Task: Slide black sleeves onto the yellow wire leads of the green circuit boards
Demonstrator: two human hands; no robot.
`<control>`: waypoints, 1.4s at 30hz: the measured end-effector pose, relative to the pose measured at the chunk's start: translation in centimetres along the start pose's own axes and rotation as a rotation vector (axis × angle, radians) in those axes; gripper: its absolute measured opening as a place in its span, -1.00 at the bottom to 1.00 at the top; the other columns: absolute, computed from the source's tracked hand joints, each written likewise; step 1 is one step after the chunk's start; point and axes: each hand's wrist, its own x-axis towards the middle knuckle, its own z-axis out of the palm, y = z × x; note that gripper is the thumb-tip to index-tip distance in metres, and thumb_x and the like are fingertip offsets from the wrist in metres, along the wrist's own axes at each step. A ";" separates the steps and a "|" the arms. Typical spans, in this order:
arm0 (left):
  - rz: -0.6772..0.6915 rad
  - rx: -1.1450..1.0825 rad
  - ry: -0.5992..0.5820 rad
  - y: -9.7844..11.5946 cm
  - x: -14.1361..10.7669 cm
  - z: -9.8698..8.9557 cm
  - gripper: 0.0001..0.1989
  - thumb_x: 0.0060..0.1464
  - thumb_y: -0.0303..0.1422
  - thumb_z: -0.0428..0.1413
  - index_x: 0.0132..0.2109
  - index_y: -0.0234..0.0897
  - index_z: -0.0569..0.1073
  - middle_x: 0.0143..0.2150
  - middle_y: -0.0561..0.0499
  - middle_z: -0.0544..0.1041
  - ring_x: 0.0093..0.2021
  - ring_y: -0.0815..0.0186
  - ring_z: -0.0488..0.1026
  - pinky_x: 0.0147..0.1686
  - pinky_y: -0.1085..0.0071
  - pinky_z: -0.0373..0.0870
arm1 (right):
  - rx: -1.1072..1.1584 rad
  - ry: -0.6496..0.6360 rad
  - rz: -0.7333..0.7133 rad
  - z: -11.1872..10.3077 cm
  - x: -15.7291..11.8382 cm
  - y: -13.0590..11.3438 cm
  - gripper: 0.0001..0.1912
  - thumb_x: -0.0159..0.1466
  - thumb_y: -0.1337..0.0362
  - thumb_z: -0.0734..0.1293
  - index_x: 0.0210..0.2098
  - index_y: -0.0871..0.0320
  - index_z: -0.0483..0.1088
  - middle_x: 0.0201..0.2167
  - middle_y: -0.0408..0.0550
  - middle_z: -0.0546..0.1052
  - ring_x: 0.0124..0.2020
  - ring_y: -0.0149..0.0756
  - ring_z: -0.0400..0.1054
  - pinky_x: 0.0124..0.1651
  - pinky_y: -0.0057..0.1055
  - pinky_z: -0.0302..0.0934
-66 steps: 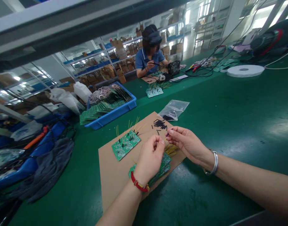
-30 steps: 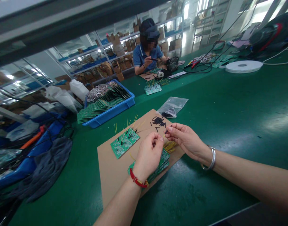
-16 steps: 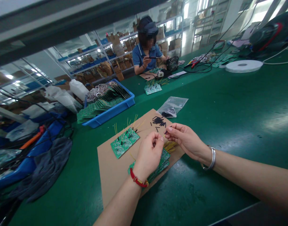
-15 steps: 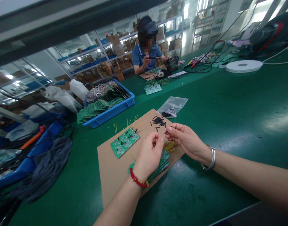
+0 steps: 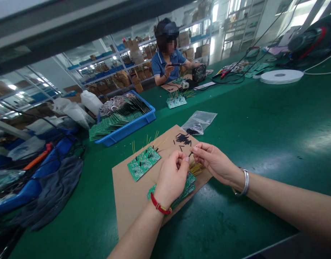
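Observation:
My right hand (image 5: 212, 161) pinches a small black tube (image 5: 191, 153) between thumb and fingertips. Close beside it on the left, my left hand (image 5: 174, 174) is closed in a pinch above a stack of green circuit boards (image 5: 192, 183); what its fingertips hold is too small to make out. Yellow wires (image 5: 197, 168) stick out from the stack under my hands. One green board (image 5: 144, 162) with upright yellow wires and black tubes lies on the brown cardboard (image 5: 133, 201). A pile of loose black tubes (image 5: 183, 139) rests at the cardboard's far corner.
An open plastic bag (image 5: 201, 120) with black tubes lies beyond the pile. A blue tray (image 5: 127, 129) of boards stands at the left. Another board (image 5: 176, 101) sits farther back, near a person (image 5: 168, 61) across the green table (image 5: 249, 133). A white reel (image 5: 281, 76) is at the right.
The black tube in my right hand has tilted and now points toward my left fingertips. Both hands have otherwise barely moved.

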 end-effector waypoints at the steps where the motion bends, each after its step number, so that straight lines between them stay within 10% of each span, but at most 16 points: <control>1: 0.000 -0.005 -0.002 0.0 0.0 0.0 -0.84 0.20 -0.33 -0.06 -0.36 -0.25 0.29 -0.54 0.12 0.38 -0.51 0.39 0.35 -0.48 0.47 0.20 | -0.005 0.003 -0.001 0.0 0.0 0.0 -0.75 0.09 0.14 0.44 -0.49 0.17 0.37 -0.56 -0.25 0.33 -0.51 -0.52 0.16 -0.38 -0.50 0.08; 27: -0.018 -0.132 -0.012 -0.7 -0.1 0.3 -0.87 0.16 -0.31 0.05 -0.18 -0.25 0.28 -0.42 0.03 0.54 -0.37 0.29 0.52 -0.33 0.38 0.42 | -0.067 -0.049 0.018 0.1 -0.2 0.8 -0.69 0.10 0.06 0.43 -0.45 0.18 0.38 -0.54 -0.17 0.43 -0.50 -0.45 0.27 -0.37 -0.46 0.15; 34: 0.101 0.312 0.081 3.3 -2.1 -3.5 -0.82 0.10 -0.31 0.13 -0.13 -0.18 0.36 -0.10 -0.03 0.52 -0.06 0.16 0.45 -0.08 0.22 0.36 | -0.568 -0.142 -0.228 0.4 -0.9 0.9 -0.82 0.19 0.14 0.36 -0.41 0.14 0.44 -0.45 -0.12 0.50 -0.39 -0.33 0.35 -0.31 -0.40 0.21; 42: 0.209 0.369 0.403 6.2 -4.5 -8.6 -0.88 0.13 -0.27 0.09 -0.21 -0.18 0.43 -0.23 0.04 0.54 -0.24 0.29 0.50 -0.28 0.44 0.41 | -0.967 -0.360 -0.412 1.1 -1.7 0.2 -0.72 0.29 0.21 0.26 -0.03 0.03 0.43 -0.18 -0.03 0.55 -0.16 -0.22 0.41 -0.10 -0.27 0.24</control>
